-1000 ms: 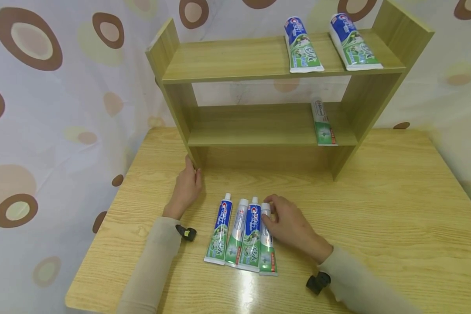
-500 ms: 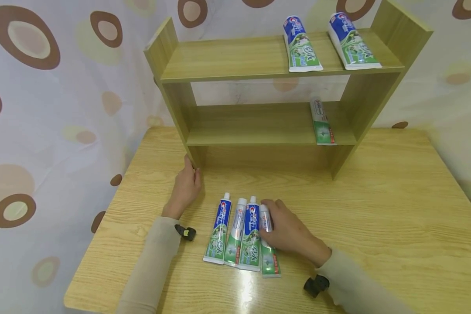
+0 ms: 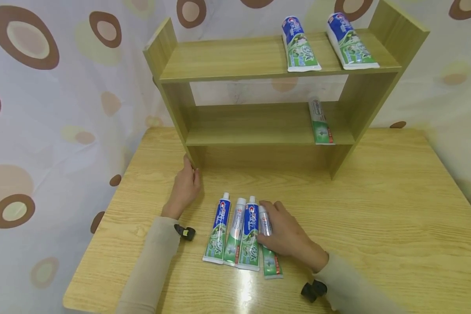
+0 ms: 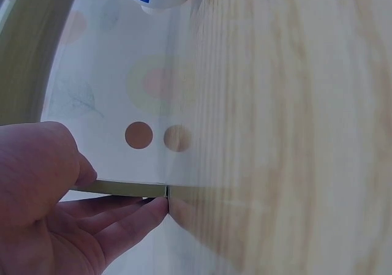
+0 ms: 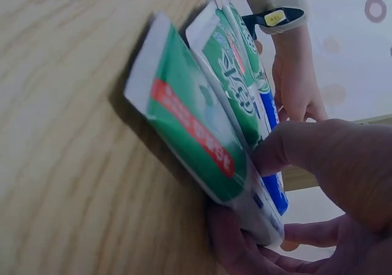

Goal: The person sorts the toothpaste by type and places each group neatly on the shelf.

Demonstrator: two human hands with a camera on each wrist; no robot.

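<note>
My right hand [image 3: 288, 235] holds the upper part of a white-and-green toothpaste tube [image 3: 272, 264], the rightmost of a row on the table. In the right wrist view the thumb lies along one side of this tube [image 5: 193, 125] and the fingers curl round its other side. Beside it lie a blue-and-green toothpaste tube [image 3: 250, 244], a second white-and-green one [image 3: 234, 242] and another blue-and-green one [image 3: 218, 233], caps pointing away from me. My left hand [image 3: 183, 187] grips the lower left side panel [image 4: 122, 188] of a wooden shelf [image 3: 227, 59], thumb and fingers on opposite faces.
On the shelf's top board lie two blue-and-green tubes, one toward the middle [image 3: 300, 46] and one at the right [image 3: 351, 41]. The middle board carries a white-and-green tube [image 3: 321, 124] near its right end. A patterned cloth [image 3: 63, 100] hangs behind the wooden table [image 3: 396, 209].
My right fingers have closed round the rightmost tube, and its bottom end has swung slightly right, away from its neighbour. The left hand stays on the shelf panel.
</note>
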